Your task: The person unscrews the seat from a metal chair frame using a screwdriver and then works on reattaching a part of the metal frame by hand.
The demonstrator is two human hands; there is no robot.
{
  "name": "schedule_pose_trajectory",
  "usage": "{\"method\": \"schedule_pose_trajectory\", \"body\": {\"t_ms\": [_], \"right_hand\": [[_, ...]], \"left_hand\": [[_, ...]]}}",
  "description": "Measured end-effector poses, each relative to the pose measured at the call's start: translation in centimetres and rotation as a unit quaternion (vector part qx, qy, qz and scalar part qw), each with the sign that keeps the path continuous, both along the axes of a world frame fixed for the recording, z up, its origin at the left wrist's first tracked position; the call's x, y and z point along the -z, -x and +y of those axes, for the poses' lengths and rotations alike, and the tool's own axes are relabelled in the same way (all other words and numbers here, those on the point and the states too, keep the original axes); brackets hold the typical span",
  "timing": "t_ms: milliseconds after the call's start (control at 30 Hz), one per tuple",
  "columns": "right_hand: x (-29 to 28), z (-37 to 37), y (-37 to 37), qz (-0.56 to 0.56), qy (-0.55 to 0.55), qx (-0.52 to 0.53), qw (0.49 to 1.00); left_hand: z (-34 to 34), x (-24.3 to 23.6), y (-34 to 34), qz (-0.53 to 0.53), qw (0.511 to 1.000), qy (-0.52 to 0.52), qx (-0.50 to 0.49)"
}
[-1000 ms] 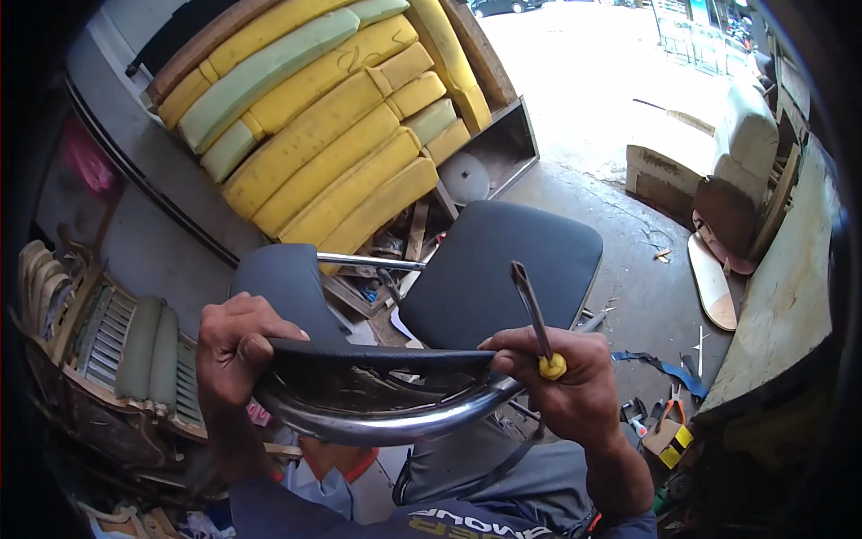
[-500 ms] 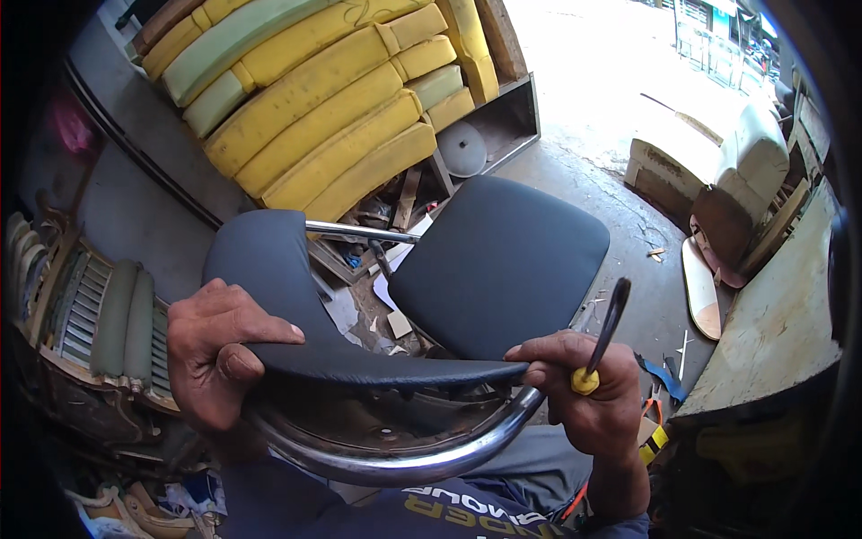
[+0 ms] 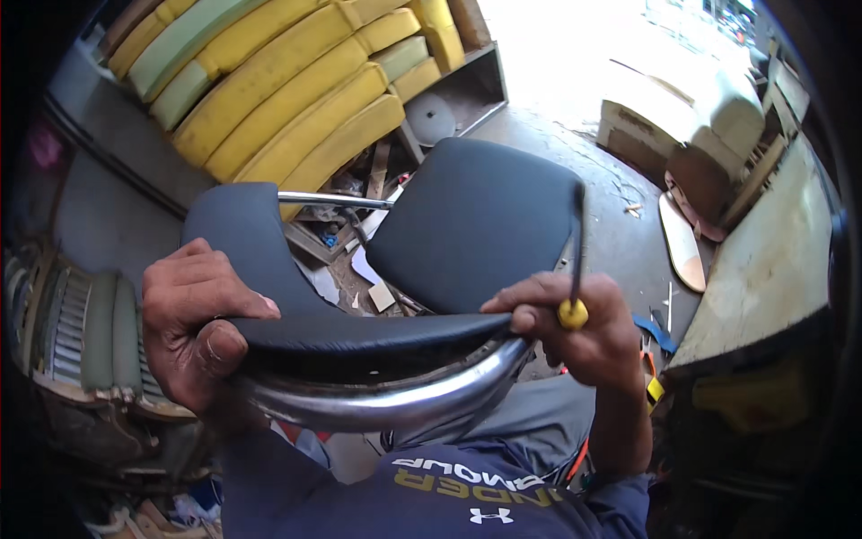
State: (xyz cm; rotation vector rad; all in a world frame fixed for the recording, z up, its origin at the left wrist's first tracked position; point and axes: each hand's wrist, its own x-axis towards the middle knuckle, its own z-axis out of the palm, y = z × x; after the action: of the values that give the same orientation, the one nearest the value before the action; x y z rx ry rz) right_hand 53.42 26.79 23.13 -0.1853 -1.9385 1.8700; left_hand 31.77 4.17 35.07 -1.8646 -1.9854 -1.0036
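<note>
A curved black padded backrest panel lies between my hands, just above a bent chrome tube. A dark gap shows between panel and tube. My left hand is closed round the panel's left end, thumb below and fingers on top. At the right end, my right hand pinches the panel's edge near the tube. That same hand also holds a screwdriver with a yellow handle, its dark shaft blurred and pointing up. Beyond lie a black padded seat and another dark padded piece.
Yellow and green foam cushions are stacked at the far left on a box. A slatted wooden frame stands at the left. Pale worn furniture and a large board stand at the right. Scraps litter the floor.
The panel's face has tipped, and its lower edge now shows a wider dark opening. The metal plate below it is less visible. The whole scene has shifted left and up.
</note>
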Motion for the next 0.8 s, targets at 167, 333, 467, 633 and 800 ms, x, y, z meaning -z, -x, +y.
{"method": "schedule_pose_trajectory", "body": {"t_ms": [167, 333, 467, 633, 800], "right_hand": [[1.7, 0.6, 0.8, 0.076, 0.012, -0.058, 0.995], [2.9, -0.8, -0.4, 0.141, -0.140, 0.004, 0.980], [4.1, -2.8, -0.5, 0.155, -0.104, 0.068, 0.980], [4.1, -2.3, -1.4, 0.132, -0.164, 0.106, 0.972], [5.5, -4.3, -0.1, 0.180, -0.093, 0.139, 0.969]], "left_hand": [[-0.6, -0.3, -0.8, 0.018, 0.999, -0.029, -0.013], [-1.3, -1.5, -0.8, 0.038, 0.998, 0.048, -0.016], [-0.6, -3.5, -1.1, 0.111, 0.985, 0.130, 0.008], [5.0, -4.1, -7.3, 0.216, 0.919, 0.287, 0.163], [4.8, -3.7, -9.0, 0.308, 0.866, 0.385, 0.086]]}}
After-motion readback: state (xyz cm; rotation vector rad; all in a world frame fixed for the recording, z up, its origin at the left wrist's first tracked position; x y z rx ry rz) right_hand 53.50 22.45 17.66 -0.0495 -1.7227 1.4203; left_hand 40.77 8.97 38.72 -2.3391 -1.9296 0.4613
